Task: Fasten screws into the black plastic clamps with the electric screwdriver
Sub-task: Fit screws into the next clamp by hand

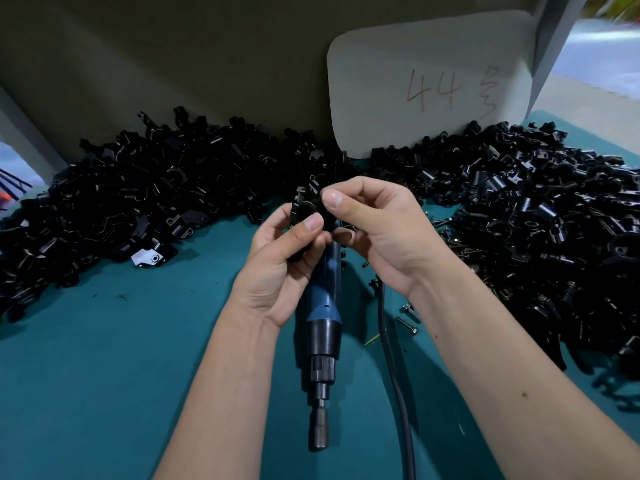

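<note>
Both hands, left grip [277, 258] and right grip [377, 223], pinch one black clamp [306, 211], mostly hiding it; the electric screwdriver [322, 327] lies on the bench [104, 375] beneath, between clamp piles [138, 188].

Teal table [104, 375]; clamp heaps [138, 188]; screwdriver [322, 327]; screws [408, 322]

Teal desk [104, 375] spreads out underneath, a tan board [207, 64] stands upright along its far edge, and a pale card [429, 81] marked "44" in handwriting leans against that board.
</note>
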The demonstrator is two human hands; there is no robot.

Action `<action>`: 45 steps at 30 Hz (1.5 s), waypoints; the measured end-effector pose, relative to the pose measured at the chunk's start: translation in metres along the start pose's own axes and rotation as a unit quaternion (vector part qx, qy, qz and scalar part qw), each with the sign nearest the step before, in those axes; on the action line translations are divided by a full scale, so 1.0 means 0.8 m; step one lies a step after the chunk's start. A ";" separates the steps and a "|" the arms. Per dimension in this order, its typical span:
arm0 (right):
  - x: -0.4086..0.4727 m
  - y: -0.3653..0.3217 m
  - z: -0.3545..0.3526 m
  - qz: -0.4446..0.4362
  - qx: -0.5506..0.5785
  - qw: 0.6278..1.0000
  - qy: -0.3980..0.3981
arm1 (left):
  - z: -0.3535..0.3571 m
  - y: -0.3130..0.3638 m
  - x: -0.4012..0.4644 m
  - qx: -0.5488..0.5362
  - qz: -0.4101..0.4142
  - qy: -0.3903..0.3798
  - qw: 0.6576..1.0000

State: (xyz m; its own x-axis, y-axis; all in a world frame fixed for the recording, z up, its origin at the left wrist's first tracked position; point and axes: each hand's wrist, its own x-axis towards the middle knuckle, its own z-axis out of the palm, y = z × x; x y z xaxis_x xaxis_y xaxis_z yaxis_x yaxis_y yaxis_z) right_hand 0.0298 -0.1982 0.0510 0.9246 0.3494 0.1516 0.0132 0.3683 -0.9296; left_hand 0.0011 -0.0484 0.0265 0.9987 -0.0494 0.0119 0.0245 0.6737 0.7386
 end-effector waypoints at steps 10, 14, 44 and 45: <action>-0.002 0.001 0.003 -0.016 0.018 0.999 0.029 | 0.002 0.000 0.000 -0.018 -0.007 -0.004 1.000; -0.001 0.003 0.012 -0.026 0.007 0.997 0.070 | 0.002 -0.002 0.001 -0.017 -0.009 -0.002 1.000; 0.005 0.005 -0.021 -0.085 -0.127 0.988 0.005 | 0.004 0.009 -0.009 -0.013 -0.072 0.003 0.997; 0.005 0.005 -0.021 -0.088 -0.136 0.987 0.018 | 0.004 0.009 -0.009 -0.002 -0.068 -0.002 0.998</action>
State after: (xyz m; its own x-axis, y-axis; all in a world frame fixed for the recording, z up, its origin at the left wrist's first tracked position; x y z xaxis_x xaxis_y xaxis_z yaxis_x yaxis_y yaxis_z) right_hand 0.0401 -0.2095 0.0421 0.9122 0.2675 0.3104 0.2713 0.1734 -0.9467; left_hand -0.0059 -0.0458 0.0342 0.9858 -0.1445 -0.0859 0.1610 0.6637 0.7305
